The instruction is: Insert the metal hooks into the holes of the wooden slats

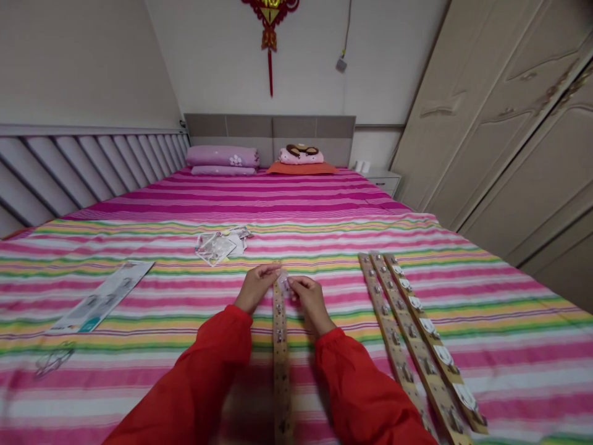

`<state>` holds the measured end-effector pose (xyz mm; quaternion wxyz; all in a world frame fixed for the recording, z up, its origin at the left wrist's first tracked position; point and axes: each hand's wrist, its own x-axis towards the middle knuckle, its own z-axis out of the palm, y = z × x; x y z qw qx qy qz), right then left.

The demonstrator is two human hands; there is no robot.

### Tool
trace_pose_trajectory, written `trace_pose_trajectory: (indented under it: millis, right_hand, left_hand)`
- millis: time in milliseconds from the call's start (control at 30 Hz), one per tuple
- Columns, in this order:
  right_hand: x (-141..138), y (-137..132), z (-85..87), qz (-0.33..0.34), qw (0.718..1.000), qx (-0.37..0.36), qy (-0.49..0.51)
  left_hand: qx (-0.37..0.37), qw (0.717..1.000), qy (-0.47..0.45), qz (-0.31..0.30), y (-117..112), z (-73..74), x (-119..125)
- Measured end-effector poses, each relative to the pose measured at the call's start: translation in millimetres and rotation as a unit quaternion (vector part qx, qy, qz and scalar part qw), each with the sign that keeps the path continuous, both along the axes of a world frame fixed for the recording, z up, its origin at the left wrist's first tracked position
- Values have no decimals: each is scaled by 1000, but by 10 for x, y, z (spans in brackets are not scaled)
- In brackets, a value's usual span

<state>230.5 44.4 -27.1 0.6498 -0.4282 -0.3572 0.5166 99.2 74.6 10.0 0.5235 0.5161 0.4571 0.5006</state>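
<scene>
In front of me on the striped bed cover lies a long tan strip with small metal fittings along it. Over its far end, a small clear plastic piece sits between my hands. My left hand reaches in from the left, closed, with its fingertips at the upper edge of the plastic piece and by the strip's end. From the other side my right hand pinches the piece's right edge between thumb and finger. The exact kind of the piece is too small to tell.
Three similar strips lie to the right, the outermost bearing white round pieces. Clear packets are piled beyond my hands. At left are a flat printed package and a thin looped wire-like item. Folded bedding lies by the headboard.
</scene>
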Motion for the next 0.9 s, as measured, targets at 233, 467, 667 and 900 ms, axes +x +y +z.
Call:
trace_pose_trajectory:
  millis: [233, 467, 667, 900]
  right_hand:
    - [-98, 185, -173, 12, 996, -55, 65]
    - [-128, 347, -308, -1, 998, -62, 20]
    - [-155, 407, -368, -9, 997, -75, 3]
    - [-176, 456, -455, -17, 996, -88, -15]
  left_hand:
    - [-67, 996, -39, 47, 100, -255, 28]
    - [-81, 992, -23, 93, 234, -427, 50]
    - [-68, 990, -14, 124, 287, -549, 85]
    - [-49, 986, 6, 159, 305, -695, 90]
